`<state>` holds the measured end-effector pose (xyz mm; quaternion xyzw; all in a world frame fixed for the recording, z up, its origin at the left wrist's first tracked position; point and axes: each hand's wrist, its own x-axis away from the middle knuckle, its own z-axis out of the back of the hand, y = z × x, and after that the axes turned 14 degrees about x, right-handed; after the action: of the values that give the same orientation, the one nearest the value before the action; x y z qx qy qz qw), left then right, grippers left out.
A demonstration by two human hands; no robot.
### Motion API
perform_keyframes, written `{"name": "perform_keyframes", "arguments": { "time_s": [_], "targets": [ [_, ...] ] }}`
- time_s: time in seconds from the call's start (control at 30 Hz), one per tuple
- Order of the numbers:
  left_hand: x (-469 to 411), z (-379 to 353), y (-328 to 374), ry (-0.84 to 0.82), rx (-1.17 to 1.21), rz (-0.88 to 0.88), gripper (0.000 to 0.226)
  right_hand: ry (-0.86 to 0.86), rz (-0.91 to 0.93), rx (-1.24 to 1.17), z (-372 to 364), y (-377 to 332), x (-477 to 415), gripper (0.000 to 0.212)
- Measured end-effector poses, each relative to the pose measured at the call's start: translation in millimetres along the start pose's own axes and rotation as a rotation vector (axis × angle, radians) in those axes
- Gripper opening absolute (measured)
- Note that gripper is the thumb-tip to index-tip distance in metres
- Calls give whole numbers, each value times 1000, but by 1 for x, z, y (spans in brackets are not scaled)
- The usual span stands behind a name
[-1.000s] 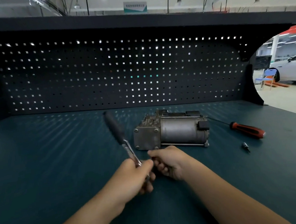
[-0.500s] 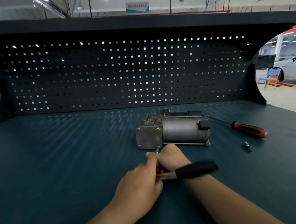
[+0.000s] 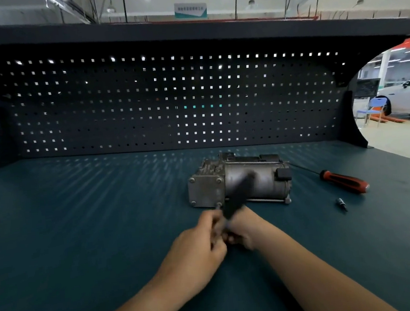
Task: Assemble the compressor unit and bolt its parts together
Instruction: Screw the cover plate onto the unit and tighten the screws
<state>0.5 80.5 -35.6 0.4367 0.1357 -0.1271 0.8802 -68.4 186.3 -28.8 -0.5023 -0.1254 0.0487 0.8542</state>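
The grey metal compressor unit lies on its side in the middle of the dark green bench top. A bolt sticks out of the lower corner of its square end plate. Just in front of it my left hand and my right hand meet around the head end of a ratchet wrench. Its black handle is motion-blurred and points up and to the right across the compressor body. Fingers of both hands are curled around the tool's head.
A red and black screwdriver lies right of the compressor, with a small bit in front of it. A dark pegboard closes the back of the bench. The bench's right edge runs diagonally at far right.
The wrench handle pointed up-left a second ago, swung to lie horizontally to the right, and now points up-right across the compressor. Both hands stayed in front of the end plate.
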Motion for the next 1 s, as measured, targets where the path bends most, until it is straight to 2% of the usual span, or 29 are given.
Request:
{"name": "perform_keyframes", "arguments": {
  "time_s": [0.07,0.13,0.2,0.27,0.33,0.43,0.5,0.53,0.57,0.6,0.67,0.7,0.77,0.83,0.87,0.93,1.0],
  "targets": [
    [2,-4,-4,-6,-361,-150,46,77,21,93,2,0,0,33],
    [2,-8,-3,-8,-548,-203,52,124,12,93,5,2,1,46],
    [0,-8,-2,-8,-551,-209,52,106,6,44,7,1,2,49],
    [0,-7,-5,19,-429,-210,49,95,-11,16,7,1,1,46],
    [2,-4,-4,1,-139,-141,40,101,-22,-21,6,-1,-1,38],
    [-4,-4,6,58,542,199,6,83,-62,-130,5,-3,-4,33],
    [-10,1,16,108,1113,514,18,65,-94,-193,5,-5,-5,32],
    [-12,5,20,144,1319,620,23,55,-105,-215,5,-5,-5,32],
    [-12,9,21,153,1410,667,23,48,-112,-229,4,-5,-6,31],
    [-12,12,20,124,1399,667,21,43,-115,-232,4,-5,-6,31],
    [-11,14,16,56,1180,590,20,32,-110,-215,3,-3,-6,32],
    [-10,13,13,14,982,504,20,23,-102,-198,3,-2,-5,33],
    [-7,8,4,-65,437,237,12,16,-80,-149,2,-1,-4,32],
    [-3,-1,-3,-148,-108,29,20,72,-45,-66,0,0,-4,34],
    [-2,-4,-1,-145,-265,-15,25,119,-27,-11,-1,1,-5,37],
    [-1,-7,0,-56,-312,-63,28,175,-2,37,-3,0,-5,41],
    [-4,-6,-1,-5,-226,-91,28,179,-10,-9,-4,-2,-6,34]
  ]
}}
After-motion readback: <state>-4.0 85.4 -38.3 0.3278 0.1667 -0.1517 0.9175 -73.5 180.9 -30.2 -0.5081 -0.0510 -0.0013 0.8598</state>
